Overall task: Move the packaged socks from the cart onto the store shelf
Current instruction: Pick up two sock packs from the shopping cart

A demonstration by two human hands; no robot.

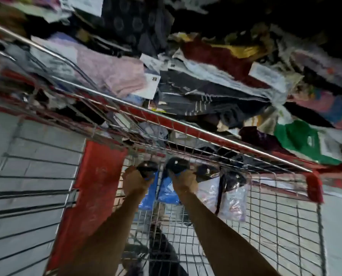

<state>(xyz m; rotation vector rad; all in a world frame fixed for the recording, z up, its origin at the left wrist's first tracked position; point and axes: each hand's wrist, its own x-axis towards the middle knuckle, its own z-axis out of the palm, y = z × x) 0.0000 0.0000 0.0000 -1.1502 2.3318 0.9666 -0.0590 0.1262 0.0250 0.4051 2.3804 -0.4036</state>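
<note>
The picture is blurred by motion. My left hand [135, 179] is closed on a dark sock pack with a blue label [148, 168]. Beside it my right hand [183, 181] grips another dark sock pack with a blue card [177, 165]. Both are held up against the wire front of the store shelf [206, 134], just under its metal rail. More sock packs [232, 193] in clear plastic hang or lie to the right of my right hand. The wire cart [265, 226] is below my forearms.
The shelf bin above holds a heap of packaged clothing: pink [114, 70], dark striped [206, 96], red [215, 56] and green [297, 140] items. A red shelf post [94, 196] stands left of my hands. A wire rack [26, 186] is at far left over a tiled floor.
</note>
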